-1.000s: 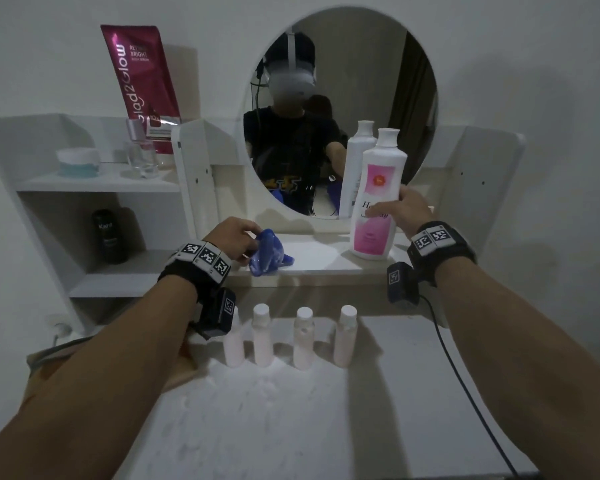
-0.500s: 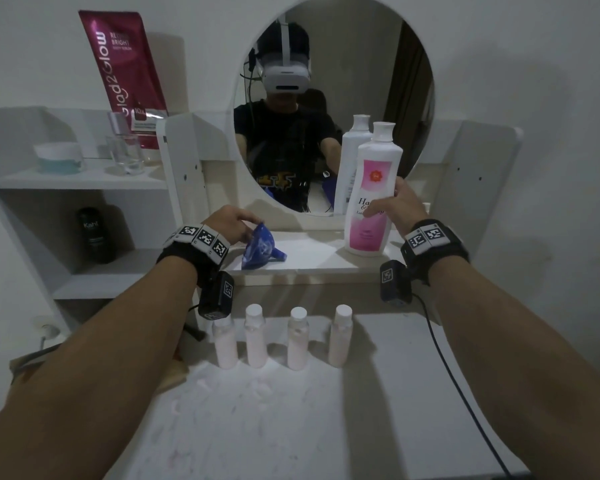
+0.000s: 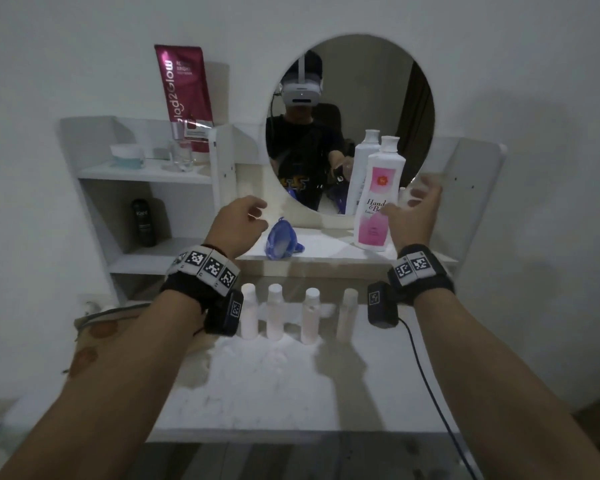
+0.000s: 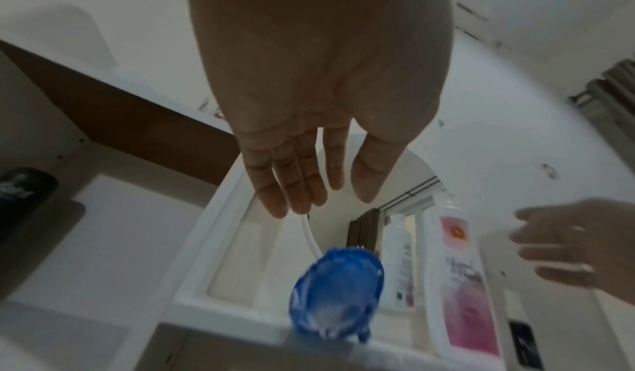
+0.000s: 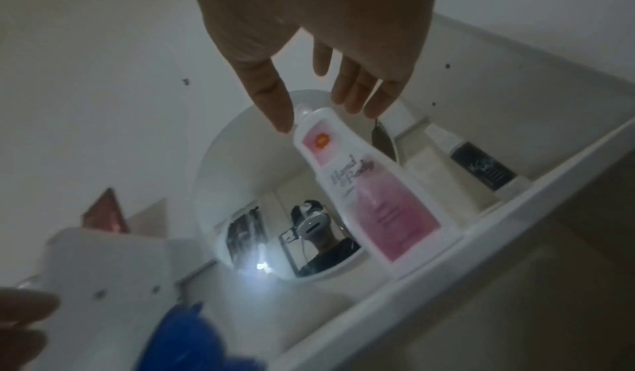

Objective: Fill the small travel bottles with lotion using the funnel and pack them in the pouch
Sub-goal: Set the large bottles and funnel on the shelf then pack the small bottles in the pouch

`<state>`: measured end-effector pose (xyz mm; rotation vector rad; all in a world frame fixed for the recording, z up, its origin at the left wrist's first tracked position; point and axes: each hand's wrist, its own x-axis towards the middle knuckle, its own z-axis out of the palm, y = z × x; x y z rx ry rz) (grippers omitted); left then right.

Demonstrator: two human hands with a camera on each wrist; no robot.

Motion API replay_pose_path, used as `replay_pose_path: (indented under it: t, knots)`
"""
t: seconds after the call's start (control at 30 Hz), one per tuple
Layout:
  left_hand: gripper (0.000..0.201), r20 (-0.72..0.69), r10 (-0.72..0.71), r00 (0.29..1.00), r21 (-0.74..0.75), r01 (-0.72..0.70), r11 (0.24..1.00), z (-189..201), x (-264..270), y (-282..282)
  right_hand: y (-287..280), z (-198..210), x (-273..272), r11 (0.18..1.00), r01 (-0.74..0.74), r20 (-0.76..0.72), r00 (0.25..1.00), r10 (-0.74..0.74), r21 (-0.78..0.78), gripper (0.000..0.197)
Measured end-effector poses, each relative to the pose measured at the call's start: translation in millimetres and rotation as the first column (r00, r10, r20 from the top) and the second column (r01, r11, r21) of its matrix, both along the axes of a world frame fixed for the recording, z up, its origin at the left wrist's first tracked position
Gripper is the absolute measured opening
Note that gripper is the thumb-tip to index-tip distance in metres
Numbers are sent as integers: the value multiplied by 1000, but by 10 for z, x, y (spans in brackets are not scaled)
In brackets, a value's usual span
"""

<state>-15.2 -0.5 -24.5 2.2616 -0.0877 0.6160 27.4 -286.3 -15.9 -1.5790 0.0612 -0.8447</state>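
The blue funnel (image 3: 280,241) (image 4: 336,292) lies on its side on the white mirror shelf (image 3: 326,245). My left hand (image 3: 257,216) (image 4: 330,200) hovers open just left of and above it, fingers straight, holding nothing. The pink-and-white lotion bottle (image 3: 378,202) (image 5: 364,186) stands upright on the same shelf. Beside its right flank my right hand (image 3: 406,202) (image 5: 323,119) is open and off the bottle. Several small capped travel bottles (image 3: 310,315) stand in a row on the desk below. The patterned pouch (image 3: 97,332) lies at the desk's left edge, partly behind my left forearm.
A round mirror (image 3: 388,98) backs the shelf. Left side shelves hold a black bottle (image 3: 143,221), a jar (image 3: 127,154), a glass bottle (image 3: 181,152) and a magenta tube (image 3: 184,95). A black cable (image 3: 430,382) runs from my right wrist across the desk (image 3: 291,393).
My left hand has let go of the funnel and my right hand has let go of the lotion bottle; both hands have opened and drawn slightly away.
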Motion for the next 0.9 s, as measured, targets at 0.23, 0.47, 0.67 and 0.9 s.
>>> replay_pose_path:
  t: [0.23,0.47,0.67,0.9]
  knots:
    - [35,-105,43,994,172,-24,985,-607,-646,-39,707,-479,-654,830,-508,-503,793,345,-232,63]
    - [37,-186,34,982,100,-15,995,-956,-870,67,1098,-647,-642,852,-403,-561,811,164,-333,53]
    - [34,-310,124,943,156,-78,985,-1334,-948,221,978,-619,-660,731,-439,-519,844,137,-522,24]
    - [23,-499,106,860,259,31,965,-1881,-1009,139,981,-884,-768,542,-502,-563,824,62,-674,13]
